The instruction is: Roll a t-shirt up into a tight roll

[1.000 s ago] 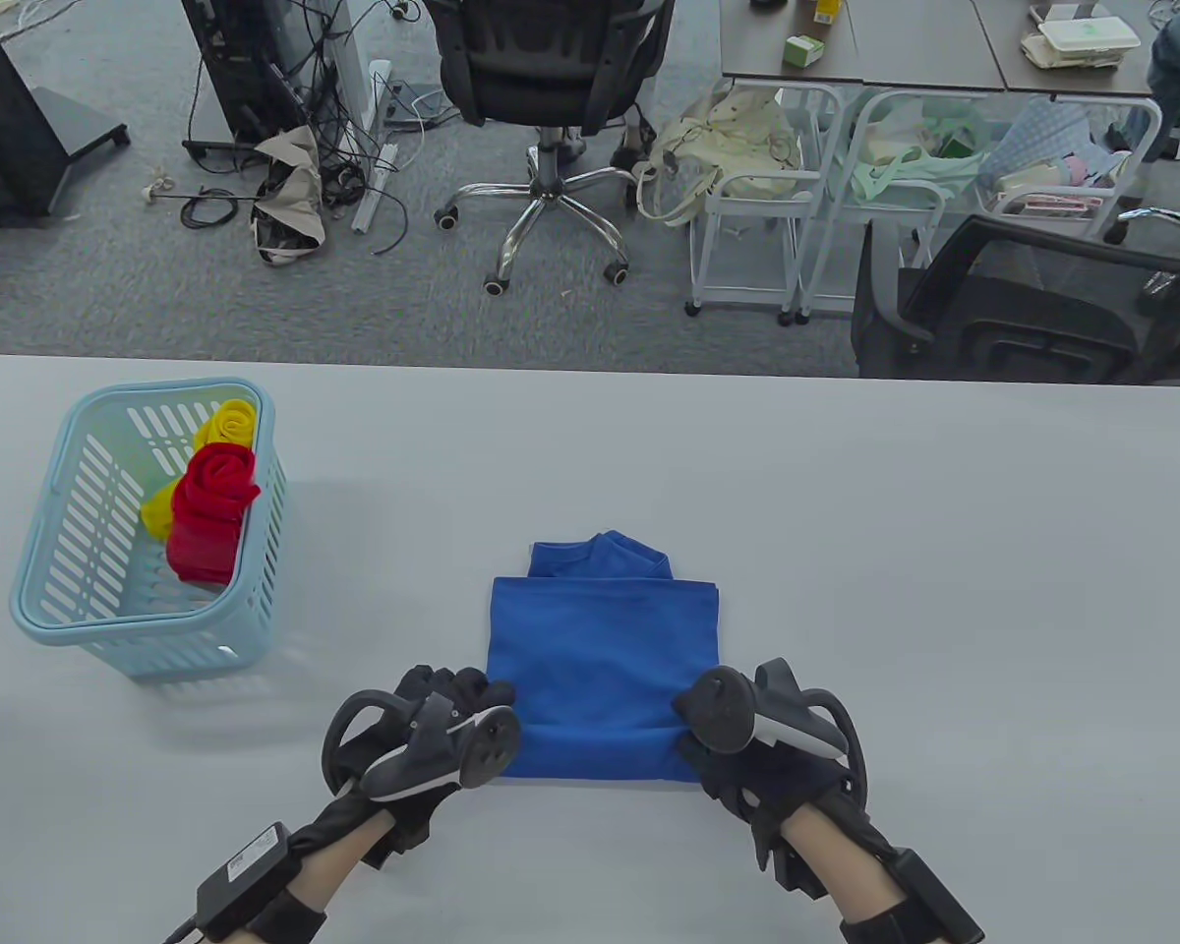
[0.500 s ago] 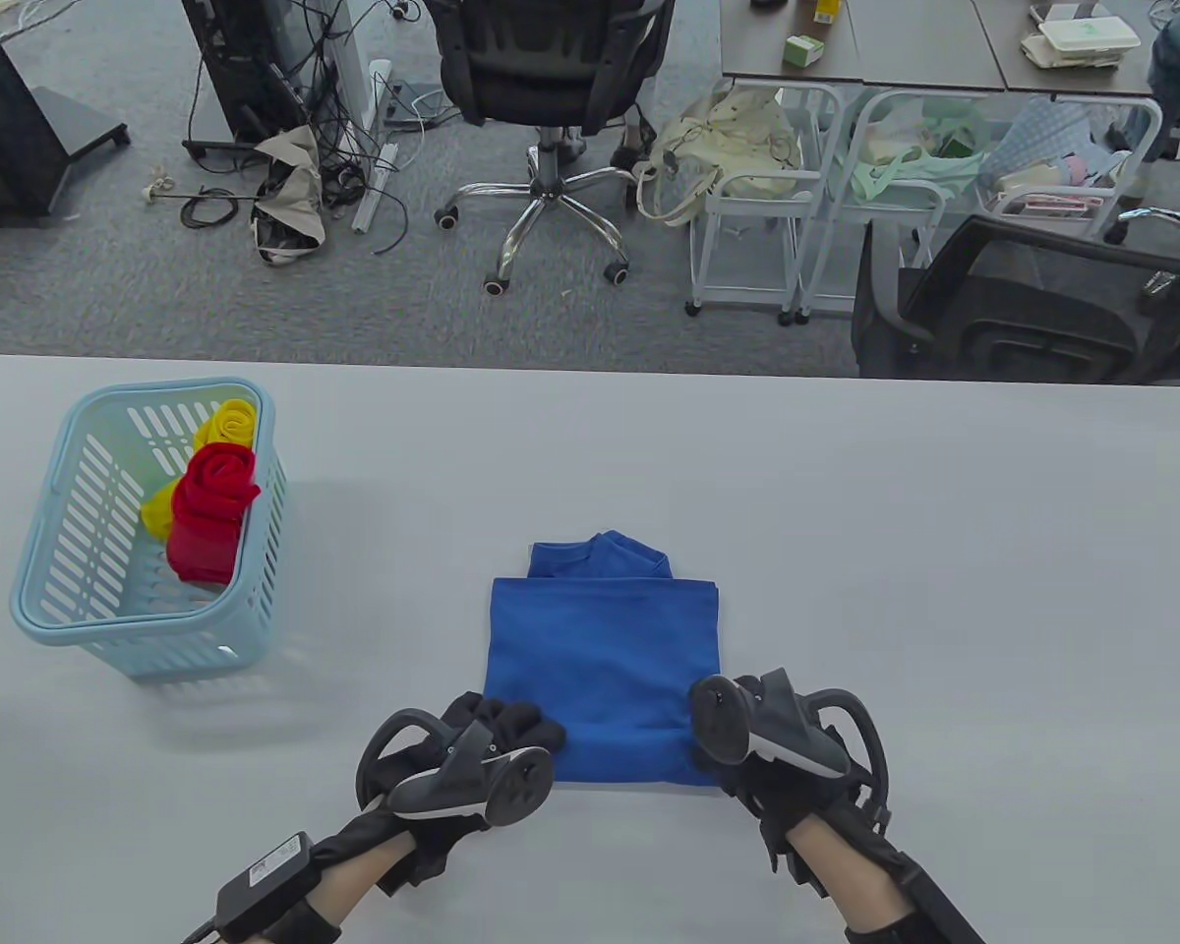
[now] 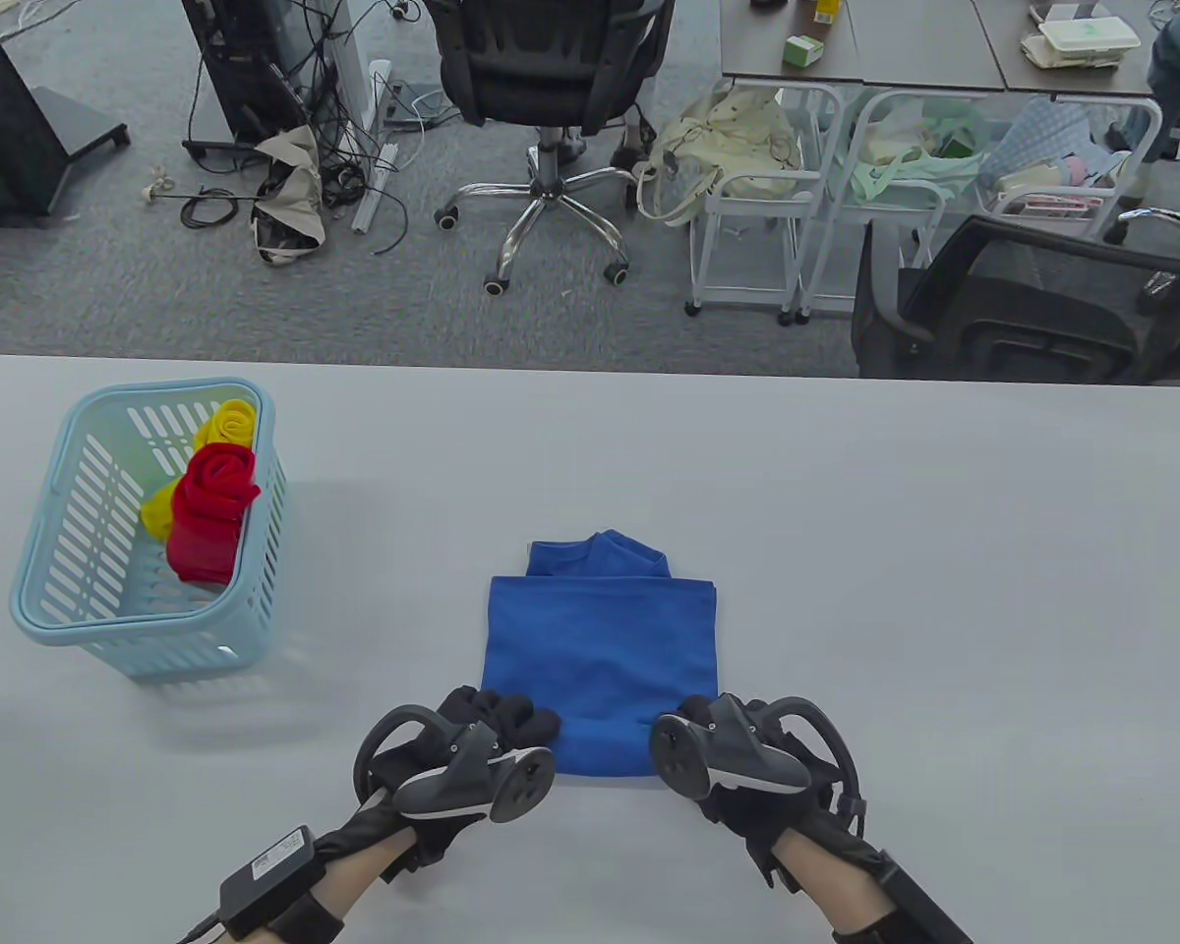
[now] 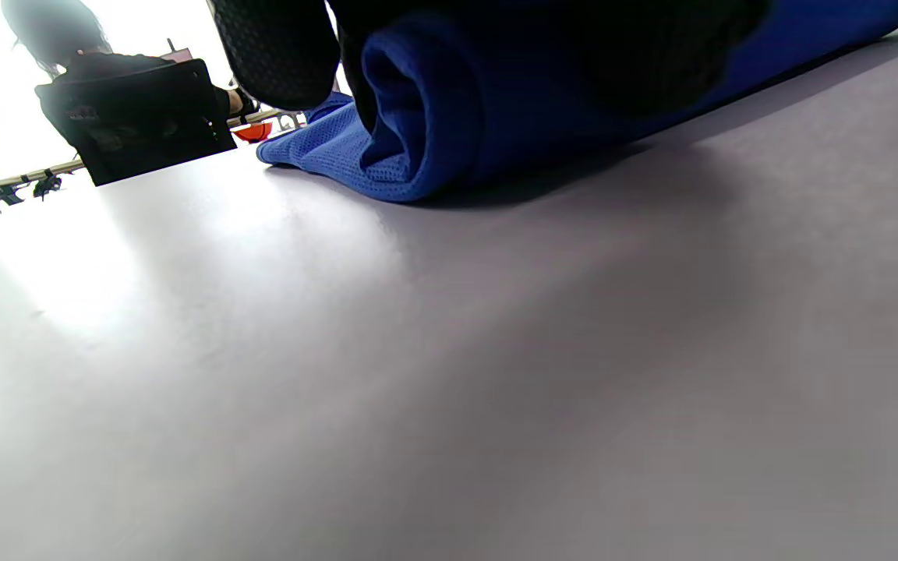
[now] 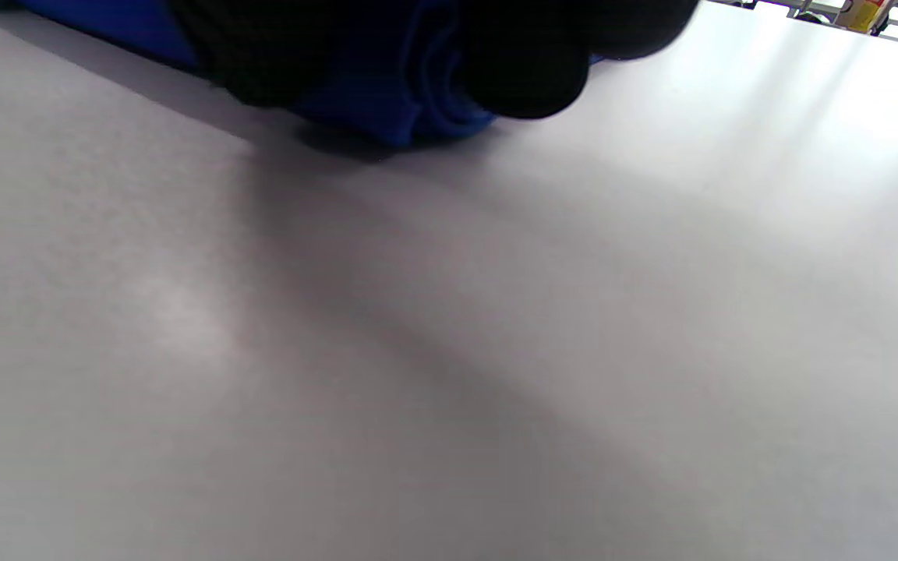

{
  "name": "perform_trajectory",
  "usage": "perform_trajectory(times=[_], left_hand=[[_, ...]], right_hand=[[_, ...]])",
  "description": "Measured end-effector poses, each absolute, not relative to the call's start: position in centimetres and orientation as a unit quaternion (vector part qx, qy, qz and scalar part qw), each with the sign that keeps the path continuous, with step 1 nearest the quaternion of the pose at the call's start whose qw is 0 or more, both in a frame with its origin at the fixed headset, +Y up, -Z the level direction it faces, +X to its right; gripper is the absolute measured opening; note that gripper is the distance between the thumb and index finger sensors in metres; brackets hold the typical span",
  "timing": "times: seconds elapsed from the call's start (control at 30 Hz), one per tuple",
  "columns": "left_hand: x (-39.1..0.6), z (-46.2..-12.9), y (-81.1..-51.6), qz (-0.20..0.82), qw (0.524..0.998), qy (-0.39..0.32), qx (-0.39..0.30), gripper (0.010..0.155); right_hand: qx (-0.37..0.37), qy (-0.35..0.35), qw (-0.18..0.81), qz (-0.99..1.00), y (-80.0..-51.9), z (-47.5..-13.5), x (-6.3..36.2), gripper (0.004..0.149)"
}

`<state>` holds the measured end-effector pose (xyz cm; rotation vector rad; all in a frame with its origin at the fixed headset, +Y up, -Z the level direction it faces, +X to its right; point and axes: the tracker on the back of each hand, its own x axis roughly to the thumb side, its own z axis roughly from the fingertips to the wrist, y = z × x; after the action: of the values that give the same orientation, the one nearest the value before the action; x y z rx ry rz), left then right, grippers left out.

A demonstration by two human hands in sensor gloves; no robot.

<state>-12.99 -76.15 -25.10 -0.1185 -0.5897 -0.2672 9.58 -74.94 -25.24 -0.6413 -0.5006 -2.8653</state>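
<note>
A folded blue t-shirt [image 3: 600,649] lies flat on the grey table [image 3: 944,590], its collar at the far end. Its near edge is curled into a short roll [image 3: 605,752]. My left hand [image 3: 506,723] grips the roll's left end, and the left wrist view shows the rolled blue cloth [image 4: 433,132] under the dark glove fingers [image 4: 277,54]. My right hand [image 3: 693,723] grips the roll's right end; in the right wrist view the blue cloth [image 5: 410,109] bunches beneath the glove fingers [image 5: 527,78].
A light blue plastic basket [image 3: 79,600] stands at the table's left, holding a red roll [image 3: 206,511] and a yellow roll [image 3: 221,423]. Office chairs, carts and cables stand on the floor beyond the far table edge.
Both hands have moved inward along the near edge of the shirt. The near edge has curled further into a roll and the flat part looks shorter.
</note>
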Motion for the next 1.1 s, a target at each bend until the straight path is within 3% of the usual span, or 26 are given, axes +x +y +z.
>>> perform_trajectory(times=[0.13, 0.3, 0.5, 0.67, 0.8, 0.87, 1.0, 1.1], left_hand=[[-13.4, -25.4, -75.2, -0.054, 0.95, -0.295, -0.089, 0.049], [-14.7, -26.5, -75.2, 0.041, 0.955, -0.257, -0.144, 0.049], [-15.9, -27.5, -75.2, -0.025, 0.975, -0.197, -0.096, 0.053], [-15.5, -26.3, -73.9, -0.151, 0.968, -0.201, 0.013, 0.058], [-13.6, -24.5, -73.6, -0.077, 0.955, -0.285, -0.009, 0.061], [-12.7, -23.9, -74.5, -0.107, 0.943, -0.313, -0.021, 0.062], [-12.5, -23.9, -75.9, -0.18, 0.931, -0.317, -0.006, 0.067], [-12.5, -24.2, -75.6, -0.15, 0.938, -0.311, -0.027, 0.064]], right_hand=[[-0.231, -0.227, -0.001, -0.946, -74.5, -26.0, 10.4, 0.05], [-0.18, -0.24, -0.052, -0.953, -75.2, -26.4, 11.7, 0.054], [-0.101, -0.214, -0.04, -0.971, -75.1, -27.1, 12.0, 0.065], [-0.071, -0.227, -0.059, -0.97, -75.6, -27.5, 13.0, 0.07], [-0.061, -0.216, -0.043, -0.973, -75.4, -27.3, 12.8, 0.071], [-0.043, -0.21, -0.022, -0.977, -75.3, -27.1, 12.8, 0.071], [-0.023, -0.198, -0.003, -0.98, -74.7, -26.7, 13.0, 0.071], [-0.049, -0.128, 0.038, -0.99, -72.8, -26.0, 12.9, 0.058]])
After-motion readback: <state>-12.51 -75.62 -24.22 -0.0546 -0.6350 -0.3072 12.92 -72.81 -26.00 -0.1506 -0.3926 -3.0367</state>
